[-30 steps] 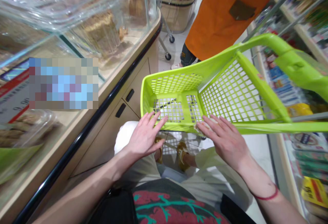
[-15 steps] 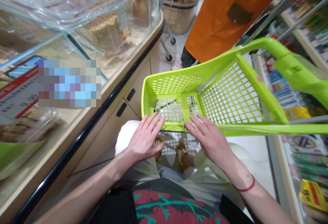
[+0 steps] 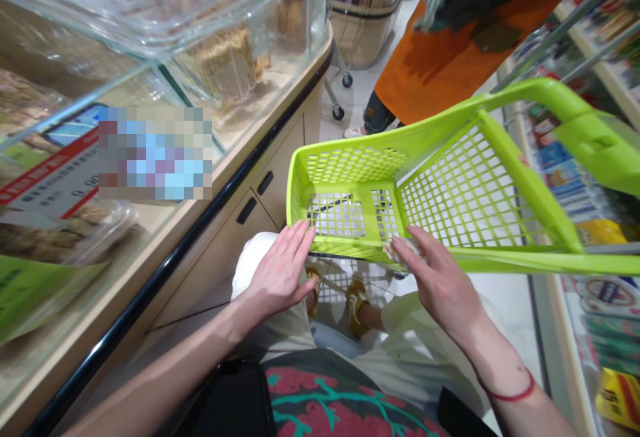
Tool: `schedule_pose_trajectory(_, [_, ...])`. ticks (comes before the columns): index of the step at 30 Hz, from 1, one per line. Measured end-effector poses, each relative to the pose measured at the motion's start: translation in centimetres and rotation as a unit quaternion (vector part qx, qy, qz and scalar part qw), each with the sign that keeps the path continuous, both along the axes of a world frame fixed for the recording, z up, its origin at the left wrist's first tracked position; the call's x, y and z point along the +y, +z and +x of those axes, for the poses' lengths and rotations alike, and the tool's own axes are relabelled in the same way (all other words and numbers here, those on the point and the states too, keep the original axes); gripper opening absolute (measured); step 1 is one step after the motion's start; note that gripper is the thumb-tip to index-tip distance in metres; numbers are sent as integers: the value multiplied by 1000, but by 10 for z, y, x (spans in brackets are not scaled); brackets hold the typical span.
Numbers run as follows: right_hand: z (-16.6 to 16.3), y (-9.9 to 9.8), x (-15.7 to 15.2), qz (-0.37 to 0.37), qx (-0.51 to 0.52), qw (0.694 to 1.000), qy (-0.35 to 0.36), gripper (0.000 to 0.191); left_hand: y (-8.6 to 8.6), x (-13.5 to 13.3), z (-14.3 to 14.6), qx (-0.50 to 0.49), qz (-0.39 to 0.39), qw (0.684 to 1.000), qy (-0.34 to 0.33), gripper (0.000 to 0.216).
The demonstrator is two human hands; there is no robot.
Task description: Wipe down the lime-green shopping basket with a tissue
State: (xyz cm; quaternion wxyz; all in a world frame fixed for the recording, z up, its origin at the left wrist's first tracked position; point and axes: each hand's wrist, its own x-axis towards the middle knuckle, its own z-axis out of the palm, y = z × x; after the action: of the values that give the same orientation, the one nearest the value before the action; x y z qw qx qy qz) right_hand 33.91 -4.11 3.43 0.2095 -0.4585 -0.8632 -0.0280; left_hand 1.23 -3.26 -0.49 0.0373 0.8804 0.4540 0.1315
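Observation:
A bright green plastic shopping cart basket [image 3: 345,245] with lattice walls stands in front of me, its inside bare. My left hand [image 3: 280,263] lies flat on the near rim at the left corner, fingers stretched side by side and the thumb apart. Farther right along the same rim is my right hand [image 3: 443,283], pressing a small crumpled whitish tissue [image 3: 404,248] against the edge. Its fingers partly hide the tissue, so its exact kind is hard to make out.
On the left runs a counter with a black rail [image 3: 200,223], glass partitions and packaged baked goods [image 3: 225,67]. Beyond the cart a person in an orange apron [image 3: 425,83] has a dark-gloved hand [image 3: 475,0]. Shelves of packages [image 3: 613,290] line the right.
My right hand has slid right along the rim with the tissue, while my left stays nearly in place. The other person's gloved hand has come into view. The whole view has shifted slightly.

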Motion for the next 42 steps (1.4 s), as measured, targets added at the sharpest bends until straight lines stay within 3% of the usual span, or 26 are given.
schedule_pose_trajectory(3, [-11,-2,3,-2,6,1000,22,68,-1,-1,-1,-8,-7,1000,2,94])
schedule_pose_trajectory(13, [-93,-14,20,18,32,997,74,47,2,-4,0,-17,-14,1000,5,95])
schedule_pose_trajectory(16, [-90,-13,19,3,23,996,88,47,2,-3,1,-10,-12,1000,15,94])
schedule_pose_trajectory(25, [-23,1,4,-4,-40,999,23,60,-3,-3,-1,-15,-7,1000,17,94])
schedule_pose_trajectory(29, [-41,-7,8,10,-18,999,39,57,-1,-4,-2,-26,-12,999,14,94])
schedule_pose_trajectory(37, [-118,-17,28,6,7,995,101,41,-1,-4,-2,-32,-17,999,12,96])
schedule_pose_trajectory(42, [-117,-12,31,10,18,992,128,36,0,-4,-2,-11,7,1000,18,96])
